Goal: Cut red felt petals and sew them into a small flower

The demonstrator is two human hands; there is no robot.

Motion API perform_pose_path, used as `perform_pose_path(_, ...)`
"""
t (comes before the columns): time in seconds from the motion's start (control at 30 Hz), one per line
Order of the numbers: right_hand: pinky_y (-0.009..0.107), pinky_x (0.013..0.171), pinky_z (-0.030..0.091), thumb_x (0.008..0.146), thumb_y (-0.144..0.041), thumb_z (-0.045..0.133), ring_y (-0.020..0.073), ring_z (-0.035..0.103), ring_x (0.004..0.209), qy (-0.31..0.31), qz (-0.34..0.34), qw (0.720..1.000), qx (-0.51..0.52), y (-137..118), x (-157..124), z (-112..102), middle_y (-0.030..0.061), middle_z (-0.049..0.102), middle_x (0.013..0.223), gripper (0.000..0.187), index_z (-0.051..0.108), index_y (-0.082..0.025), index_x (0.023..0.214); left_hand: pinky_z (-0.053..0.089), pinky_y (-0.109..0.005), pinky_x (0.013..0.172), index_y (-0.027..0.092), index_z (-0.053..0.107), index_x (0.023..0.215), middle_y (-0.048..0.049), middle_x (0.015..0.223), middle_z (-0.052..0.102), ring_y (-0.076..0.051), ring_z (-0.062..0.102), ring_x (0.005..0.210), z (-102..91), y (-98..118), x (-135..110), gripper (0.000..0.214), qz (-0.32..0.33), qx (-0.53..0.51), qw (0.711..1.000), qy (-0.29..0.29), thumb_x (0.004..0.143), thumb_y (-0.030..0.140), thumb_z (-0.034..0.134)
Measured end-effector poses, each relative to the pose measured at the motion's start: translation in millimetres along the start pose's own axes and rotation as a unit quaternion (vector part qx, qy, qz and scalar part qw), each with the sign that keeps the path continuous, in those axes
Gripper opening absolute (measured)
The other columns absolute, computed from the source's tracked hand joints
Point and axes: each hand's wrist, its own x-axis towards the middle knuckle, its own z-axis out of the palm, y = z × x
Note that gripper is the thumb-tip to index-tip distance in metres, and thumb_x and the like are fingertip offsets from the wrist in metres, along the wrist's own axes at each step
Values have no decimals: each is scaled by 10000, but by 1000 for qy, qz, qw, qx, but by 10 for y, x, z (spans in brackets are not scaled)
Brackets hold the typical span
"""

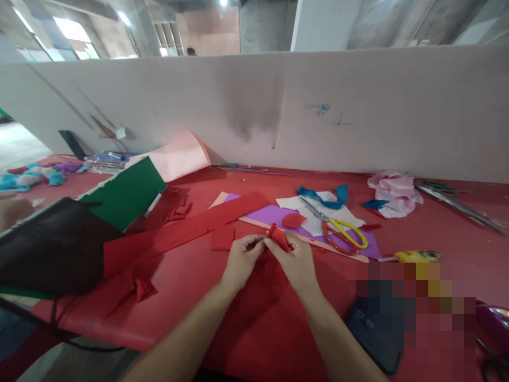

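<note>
Both hands meet over the middle of the red table. My left hand (pixel 247 255) pinches the left edge of a small folded piece of red crepe paper (pixel 279 237). On its other side, my right hand (pixel 293 260) grips the same piece between thumb and fingers. Part of the paper is hidden by the fingers. A long red strip (pixel 178 231) runs to the left behind my hands, beside a small red square (pixel 222 239). Scissors with red and yellow handles (pixel 338 228) lie open just right of my hands, on white paper (pixel 290 202) and a purple sheet (pixel 266 215).
Blue crepe scraps (pixel 332 201) and crumpled pink paper (pixel 393 193) lie at the back right. Near the right edge are a yellow glue gun (pixel 417 257) and a dark phone-like object (pixel 374 329). Green board (pixel 127 188) and a black bag-like item (pixel 55 246) occupy the left.
</note>
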Motion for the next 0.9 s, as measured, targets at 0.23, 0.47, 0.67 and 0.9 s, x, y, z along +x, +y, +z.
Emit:
perform_pose_path(0.23, 292, 700, 452, 831, -329, 580, 180, 592, 731, 12, -21, 999, -39, 7, -25, 11, 27, 663, 763, 186, 673, -174, 788, 480, -308, 819, 162, 753, 889, -63, 849, 739, -200, 654, 831, 5, 4, -4, 227, -27, -19, 999, 5, 722, 297, 680)
perform_pose_path(0.47, 299, 735, 459, 847, -313, 556, 197, 607, 789, 2, -25, 999, -24, -14, -32, 23, 38, 677, 842, 178, 676, -183, 863, 485, -303, 785, 157, 753, 865, -68, 818, 738, -186, 652, 774, -16, -25, 8, 236, -36, -51, 998, 8, 688, 309, 722)
perform_pose_path(0.67, 291, 723, 457, 853, -352, 536, 198, 601, 770, -17, -7, 1000, 1, -7, -27, 39, 49, 658, 814, 223, 651, -177, 776, 475, -294, 786, 155, 749, 826, -72, 801, 730, -172, 640, 759, -22, -20, -3, 213, -41, -84, 996, 6, 672, 302, 742)
perform_pose_path(0.9, 276, 657, 442, 815, -395, 596, 178, 557, 710, -8, 36, 998, 46, 59, -32, 55, 20, 636, 744, 242, 661, -162, 802, 464, -291, 787, 146, 738, 763, -68, 762, 719, -163, 630, 743, -26, -25, 1, 192, -41, -106, 993, 11, 652, 301, 760)
